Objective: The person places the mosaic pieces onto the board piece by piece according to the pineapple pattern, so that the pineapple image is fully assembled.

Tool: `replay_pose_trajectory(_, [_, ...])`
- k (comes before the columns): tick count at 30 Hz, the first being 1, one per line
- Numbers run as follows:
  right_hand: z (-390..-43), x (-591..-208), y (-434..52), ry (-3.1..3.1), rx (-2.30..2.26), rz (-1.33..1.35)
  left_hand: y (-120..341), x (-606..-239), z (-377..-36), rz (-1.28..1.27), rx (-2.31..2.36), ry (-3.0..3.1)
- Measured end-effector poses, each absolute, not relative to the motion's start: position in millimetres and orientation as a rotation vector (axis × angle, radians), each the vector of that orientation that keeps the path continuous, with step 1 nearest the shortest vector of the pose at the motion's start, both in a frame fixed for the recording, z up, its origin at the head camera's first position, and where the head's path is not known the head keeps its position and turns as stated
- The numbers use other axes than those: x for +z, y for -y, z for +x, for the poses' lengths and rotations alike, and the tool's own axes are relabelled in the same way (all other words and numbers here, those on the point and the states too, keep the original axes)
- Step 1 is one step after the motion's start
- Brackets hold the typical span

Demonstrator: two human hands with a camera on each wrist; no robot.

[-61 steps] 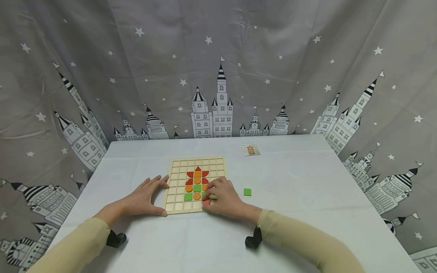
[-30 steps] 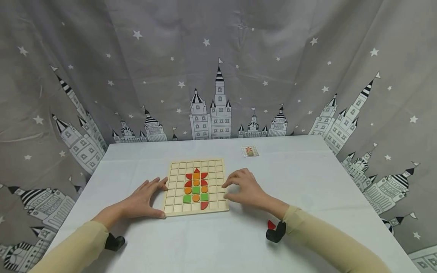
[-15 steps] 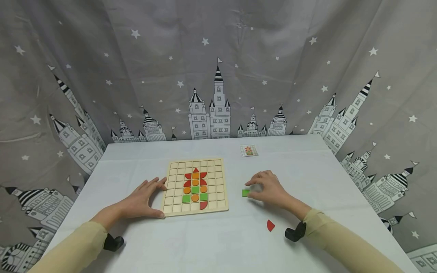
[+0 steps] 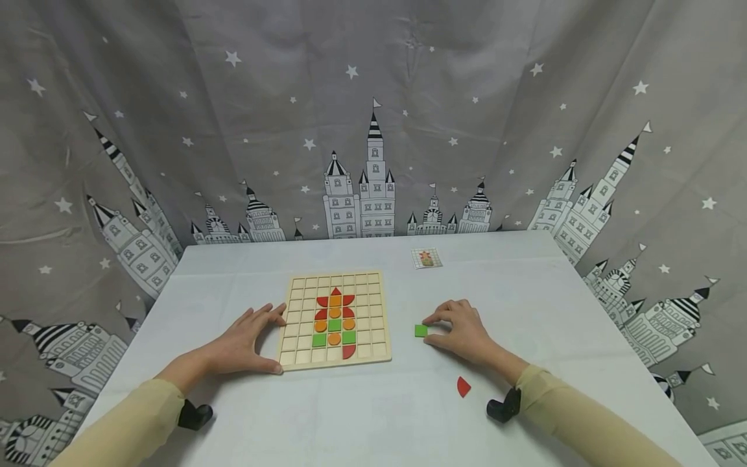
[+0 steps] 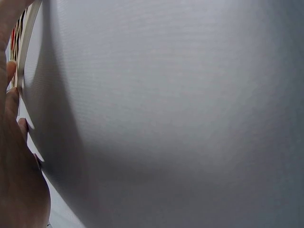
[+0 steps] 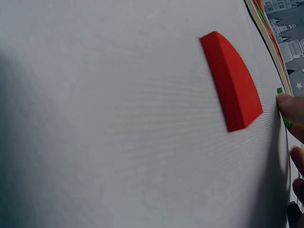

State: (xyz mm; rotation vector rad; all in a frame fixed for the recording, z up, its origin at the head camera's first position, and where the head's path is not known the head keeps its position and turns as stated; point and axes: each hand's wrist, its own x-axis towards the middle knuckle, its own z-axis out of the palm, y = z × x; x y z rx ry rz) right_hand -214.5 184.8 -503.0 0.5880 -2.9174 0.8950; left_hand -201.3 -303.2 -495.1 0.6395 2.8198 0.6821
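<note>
A wooden grid board (image 4: 370, 324) lies on the white table, with a figure of red, orange and green tiles in its cells. My left hand (image 4: 236, 340) rests at the board's left side, fingers spread, index fingertip at the left edge and thumb at the near left corner. To the right of the board, my right hand (image 4: 461, 331) pinches a green square tile (image 4: 420, 331) between thumb and index finger, low at the tabletop. The right wrist view shows the thumb over the green tile (image 6: 280, 90). Nearer me lies a red quarter-circle tile (image 4: 463, 387), apart from the hand.
A small pattern card (image 4: 426, 258) lies toward the back of the table, right of the board. A grey curtain (image 4: 443, 130) printed with castles and stars hangs behind the table (image 4: 379, 421).
My right hand has left the board's lower cells, where a red quarter-circle tile now sits, moved right and taken hold of the green square. The left hand keeps its place at the board.
</note>
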Motion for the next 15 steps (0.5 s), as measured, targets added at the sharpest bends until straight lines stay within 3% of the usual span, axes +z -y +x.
replay_pose_trajectory(15, [-211.3, -506.1, -182.8, 2.876, 0.919, 0.534, 303.1, -494.1, -200.8, 0.634, 0.685, -2.812])
